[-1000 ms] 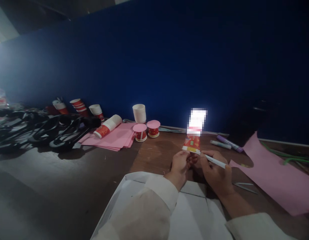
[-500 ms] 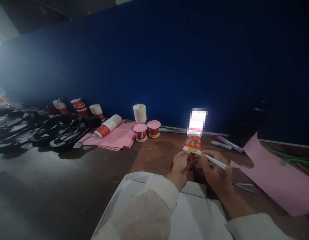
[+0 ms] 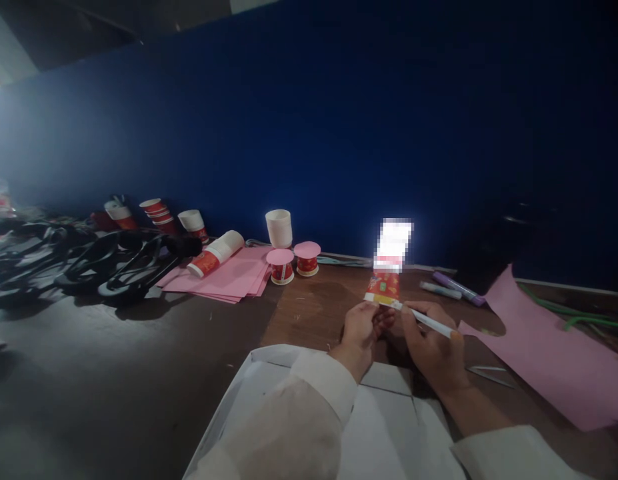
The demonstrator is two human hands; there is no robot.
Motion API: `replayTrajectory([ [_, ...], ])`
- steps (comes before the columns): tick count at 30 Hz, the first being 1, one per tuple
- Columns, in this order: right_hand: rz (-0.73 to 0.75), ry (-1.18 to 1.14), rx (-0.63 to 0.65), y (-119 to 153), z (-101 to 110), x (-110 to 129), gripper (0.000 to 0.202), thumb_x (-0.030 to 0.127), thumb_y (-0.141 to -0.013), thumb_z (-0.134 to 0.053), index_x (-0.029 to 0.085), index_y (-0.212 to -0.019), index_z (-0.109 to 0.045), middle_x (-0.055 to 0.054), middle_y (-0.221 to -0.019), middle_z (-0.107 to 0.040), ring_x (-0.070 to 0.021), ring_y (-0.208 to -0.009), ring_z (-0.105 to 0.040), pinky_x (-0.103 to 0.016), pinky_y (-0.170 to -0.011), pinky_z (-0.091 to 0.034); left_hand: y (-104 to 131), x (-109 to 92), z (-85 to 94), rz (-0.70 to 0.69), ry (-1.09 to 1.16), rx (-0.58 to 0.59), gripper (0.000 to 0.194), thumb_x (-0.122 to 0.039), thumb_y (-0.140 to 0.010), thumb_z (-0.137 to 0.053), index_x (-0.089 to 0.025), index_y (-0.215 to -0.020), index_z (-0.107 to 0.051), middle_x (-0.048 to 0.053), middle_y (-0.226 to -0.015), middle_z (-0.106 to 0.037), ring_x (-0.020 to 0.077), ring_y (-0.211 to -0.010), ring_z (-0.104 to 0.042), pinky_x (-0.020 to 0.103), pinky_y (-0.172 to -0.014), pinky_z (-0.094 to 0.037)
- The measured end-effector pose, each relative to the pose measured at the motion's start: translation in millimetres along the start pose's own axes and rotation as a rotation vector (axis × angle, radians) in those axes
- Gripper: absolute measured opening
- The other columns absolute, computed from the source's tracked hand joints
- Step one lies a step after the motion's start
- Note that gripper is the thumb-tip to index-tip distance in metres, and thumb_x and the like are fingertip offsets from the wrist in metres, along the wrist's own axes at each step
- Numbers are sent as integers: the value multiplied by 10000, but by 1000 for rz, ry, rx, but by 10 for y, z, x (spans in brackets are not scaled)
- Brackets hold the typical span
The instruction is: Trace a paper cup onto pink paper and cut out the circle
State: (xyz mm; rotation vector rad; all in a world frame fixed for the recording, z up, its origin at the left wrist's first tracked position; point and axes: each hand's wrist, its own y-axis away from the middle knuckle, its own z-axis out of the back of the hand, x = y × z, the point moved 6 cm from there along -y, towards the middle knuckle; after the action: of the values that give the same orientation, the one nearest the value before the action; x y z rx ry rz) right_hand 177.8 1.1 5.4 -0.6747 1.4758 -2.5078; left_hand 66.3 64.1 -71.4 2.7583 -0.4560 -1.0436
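Before a blue partition [image 3: 309, 133], toward the back edge of the bench [image 3: 316, 303], held a red cup [image 3: 383, 283] by its rim in the closed left grip [image 3: 359, 327], a white pen [image 3: 429, 321] in the closed right grip [image 3: 436, 347].

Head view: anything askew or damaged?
A red-and-white cup lies on its side on the pink paper stack, unlike the upright white cup. The pink sheet at far right has a curved notch, possibly cut. Nothing looks spilled.
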Motion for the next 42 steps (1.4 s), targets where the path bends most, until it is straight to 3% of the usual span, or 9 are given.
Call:
replayTrajectory([
  [9, -34, 11, 28, 17, -10, -6, 226, 361, -959, -582, 199, -854, -699, -68, -795, -749, -221, -710, -705, -361, -707, -512, 14, -10, -19, 3, 16, 9, 91, -198, -769, -748, -140, -776, -678, 61, -729, -716, 159, -698, -705, 271, -736, -576],
  [13, -36, 8, 17, 13, -6, -11, 230, 368, -962, -577, 201, -865, -703, -64, -804, -753, -216, -712, -702, -355, -714, -511, 19, -9, -24, 19, 10, -4, 39, -151, -809, -670, -125, -793, -694, 66, -725, -717, 163, -702, -705, 273, -740, -573],
  [30, -22, 13, -1, -3, 10, -15, 246, 380, -980, -572, 196, -885, -704, -72, -819, -758, -225, -725, -712, -359, -718, -516, 73, -42, -73, 65, 28, -31, 180, -94, -896, -552, -113, -774, -683, 72, -696, -700, 140, -668, -696, 234, -697, -553],
  [42, -43, 27, -13, 8, 28, -15, 238, 381, -966, -582, 202, -862, -698, -66, -802, -752, -225, -719, -705, -354, -698, -517, 38, -14, -41, 59, 42, -18, 79, -127, -852, -645, -119, -781, -680, 84, -727, -720, 160, -702, -711, 264, -733, -577],
])
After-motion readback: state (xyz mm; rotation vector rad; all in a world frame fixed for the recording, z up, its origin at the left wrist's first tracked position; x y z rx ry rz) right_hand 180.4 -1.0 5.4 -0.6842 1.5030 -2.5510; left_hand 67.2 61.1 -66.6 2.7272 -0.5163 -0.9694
